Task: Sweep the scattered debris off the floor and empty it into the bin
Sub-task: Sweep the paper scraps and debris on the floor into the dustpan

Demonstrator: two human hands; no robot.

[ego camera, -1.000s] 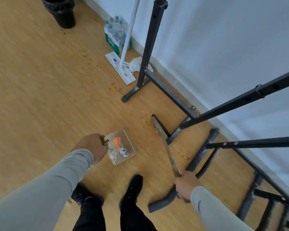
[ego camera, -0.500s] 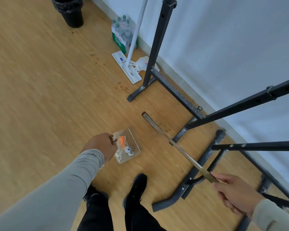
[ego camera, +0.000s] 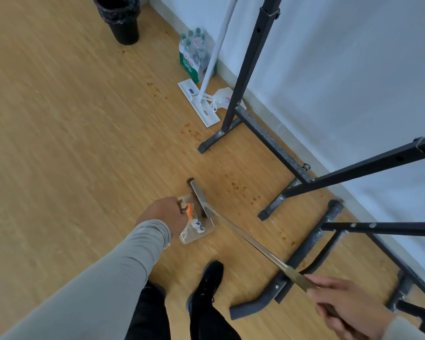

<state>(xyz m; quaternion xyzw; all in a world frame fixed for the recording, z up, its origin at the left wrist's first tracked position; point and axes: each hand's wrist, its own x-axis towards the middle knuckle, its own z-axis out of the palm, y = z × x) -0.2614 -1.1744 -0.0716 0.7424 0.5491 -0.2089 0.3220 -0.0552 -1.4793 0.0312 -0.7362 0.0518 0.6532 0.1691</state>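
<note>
Two hands — left (ego camera: pixel 163 215) grips dustpan (ego camera: pixel 198 233) | right (ego camera: pixel 349 307) grips broom (ego camera: pixel 243 238)

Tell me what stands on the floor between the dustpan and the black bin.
Nothing visible does. The dustpan, held by the left hand, lies near the feet; the bin stands far ahead by the wall. Bare wood floor runs between them. The mop and bottle pack sit off to the right.

light wood-grain floor (ego camera: pixel 59 143) with a soft matt sheen, clear glossy plastic dustpan (ego camera: pixel 196 235), shiny metal broom handle (ego camera: pixel 245 241), matt black speckled metal rack (ego camera: pixel 268 141) at 2 o'clock, crinkly black plastic liner in the bin (ego camera: pixel 120 18) at 11
</note>
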